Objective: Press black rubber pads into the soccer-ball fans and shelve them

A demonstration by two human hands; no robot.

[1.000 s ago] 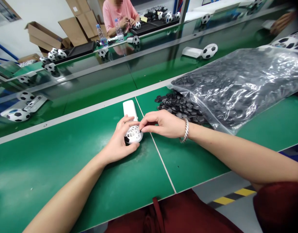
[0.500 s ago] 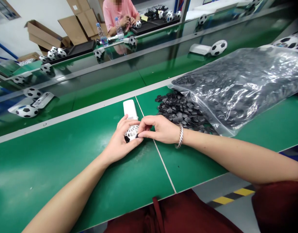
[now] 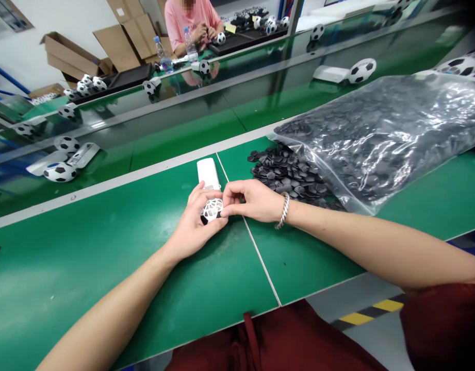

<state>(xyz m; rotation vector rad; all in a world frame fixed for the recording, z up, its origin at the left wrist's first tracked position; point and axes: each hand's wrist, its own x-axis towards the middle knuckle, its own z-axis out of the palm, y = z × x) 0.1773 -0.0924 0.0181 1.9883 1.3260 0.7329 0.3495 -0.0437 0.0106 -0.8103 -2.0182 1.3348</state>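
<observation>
Workpiece, white, on tabletop, is cupped by half-curled L hand, prob. to steady it — R hand pinched closed at its edge, contents unclear; black bits heaped w/in R reach.

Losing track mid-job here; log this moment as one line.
left hand: cupped around white unit | right hand: fingertips at unit's right edge | beyond right hand: loose black pieces, clear plastic bag

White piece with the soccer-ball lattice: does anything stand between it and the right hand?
Nothing visible: the right hand has its fingertips at the edge of the white piece. The left hand holds it from the left, thumb close by. The loose black pieces lie off to the right.
</observation>
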